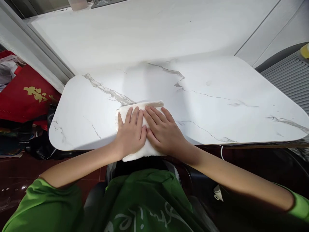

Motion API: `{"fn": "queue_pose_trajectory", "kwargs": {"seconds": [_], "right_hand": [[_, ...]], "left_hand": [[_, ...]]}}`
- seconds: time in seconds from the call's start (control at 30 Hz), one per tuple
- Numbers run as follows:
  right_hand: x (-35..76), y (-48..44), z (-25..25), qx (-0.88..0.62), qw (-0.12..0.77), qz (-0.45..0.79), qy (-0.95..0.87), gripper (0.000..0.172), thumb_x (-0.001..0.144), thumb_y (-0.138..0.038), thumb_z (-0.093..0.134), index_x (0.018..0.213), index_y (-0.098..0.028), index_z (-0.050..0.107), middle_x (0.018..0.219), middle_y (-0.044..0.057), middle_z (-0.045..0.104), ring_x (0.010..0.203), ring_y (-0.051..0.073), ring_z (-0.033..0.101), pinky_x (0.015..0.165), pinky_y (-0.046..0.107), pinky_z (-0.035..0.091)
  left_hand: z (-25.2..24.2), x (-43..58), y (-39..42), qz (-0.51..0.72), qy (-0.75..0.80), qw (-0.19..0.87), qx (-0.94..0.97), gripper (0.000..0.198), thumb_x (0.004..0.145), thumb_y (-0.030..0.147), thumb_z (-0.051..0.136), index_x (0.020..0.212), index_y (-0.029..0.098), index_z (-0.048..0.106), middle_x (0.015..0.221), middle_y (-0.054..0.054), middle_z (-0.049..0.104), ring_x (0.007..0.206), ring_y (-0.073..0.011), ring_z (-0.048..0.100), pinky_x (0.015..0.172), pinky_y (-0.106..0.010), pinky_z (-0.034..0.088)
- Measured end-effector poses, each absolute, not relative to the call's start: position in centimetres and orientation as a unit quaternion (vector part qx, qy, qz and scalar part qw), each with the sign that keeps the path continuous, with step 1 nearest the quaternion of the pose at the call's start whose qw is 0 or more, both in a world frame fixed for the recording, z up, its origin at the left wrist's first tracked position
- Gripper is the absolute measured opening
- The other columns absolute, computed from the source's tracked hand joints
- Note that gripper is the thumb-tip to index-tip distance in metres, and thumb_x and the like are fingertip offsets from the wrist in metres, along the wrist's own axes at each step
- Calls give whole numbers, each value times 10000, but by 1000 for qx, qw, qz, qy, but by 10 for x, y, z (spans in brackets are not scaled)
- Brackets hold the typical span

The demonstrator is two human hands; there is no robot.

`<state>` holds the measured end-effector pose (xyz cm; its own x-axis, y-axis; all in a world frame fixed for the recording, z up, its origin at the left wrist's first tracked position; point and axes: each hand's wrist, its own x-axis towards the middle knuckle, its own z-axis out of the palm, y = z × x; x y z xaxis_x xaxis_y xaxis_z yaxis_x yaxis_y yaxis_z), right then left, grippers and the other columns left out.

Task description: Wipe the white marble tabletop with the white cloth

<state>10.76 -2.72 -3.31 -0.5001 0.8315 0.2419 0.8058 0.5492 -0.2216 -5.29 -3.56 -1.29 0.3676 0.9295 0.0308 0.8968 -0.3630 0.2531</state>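
A folded white cloth (149,149) lies at the near edge of the white marble-patterned table (217,109), its lower part reaching past that edge. Flat on its left half rests my left hand (131,130), fingers stretched out and slightly spread. My right hand (163,130) presses flat on the right half, fingers extended toward the upper left. The two thumbs nearly meet in the middle. Both palms hide much of the cloth, and its far folded edge shows beyond the fingertips.
A white wall (145,35) rises behind the table. To the left hangs a red bag (26,93) with gold lettering, with dark bags below it. At the right stands a grey ribbed object (287,74). A crumpled white scrap (218,193) lies below the table.
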Motion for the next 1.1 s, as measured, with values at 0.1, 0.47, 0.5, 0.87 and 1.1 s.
{"fn": "queue_pose_trajectory", "kwargs": {"seconds": [0.1, 0.47, 0.5, 0.87, 1.1], "right_hand": [[109, -15, -36, -474, 156, 31, -866, 631, 973, -335, 298, 1552, -118, 423, 1597, 158, 418, 1504, 280, 373, 1257, 557, 252], [110, 82, -46, -481, 147, 43, -863, 628, 995, -333, 266, 1566, -92, 365, 1619, 169, 382, 1523, 290, 324, 1251, 574, 194], [110, 94, -47, -480, 148, 47, -863, 634, 996, -332, 264, 1574, -83, 342, 1628, 172, 364, 1530, 296, 306, 1249, 586, 186], [108, 187, -50, -482, 138, 67, -862, 634, 1037, -349, 187, 1604, -81, 286, 1663, 155, 296, 1545, 308, 256, 1255, 614, 138], [113, 240, -61, -472, 183, 86, -858, 625, 1050, -434, 167, 1579, -172, 372, 1644, 113, 354, 1524, 319, 304, 1251, 636, 133]], "left_hand": [[-13, -52, -23, 82, 557, 98, 821, 557, 1019, 323, 321, 1553, 182, 387, 1657, -148, 325, 1563, -329, 237, 1249, -683, 161], [-17, -53, 68, 107, 566, 112, 810, 498, 1063, 332, 329, 1547, 243, 401, 1662, -82, 338, 1563, -292, 238, 1271, -609, 118], [-19, -53, 79, 113, 564, 114, 810, 493, 1066, 340, 332, 1547, 261, 403, 1661, -65, 343, 1564, -285, 235, 1275, -599, 110], [-36, -54, 177, 149, 570, 103, 802, 493, 1056, 396, 364, 1532, 285, 435, 1647, -45, 369, 1561, -291, 239, 1274, -584, 99], [-47, -55, 229, 169, 565, 100, 801, 464, 1056, 426, 372, 1498, 314, 458, 1617, -31, 410, 1554, -304, 251, 1269, -597, 98]]}}
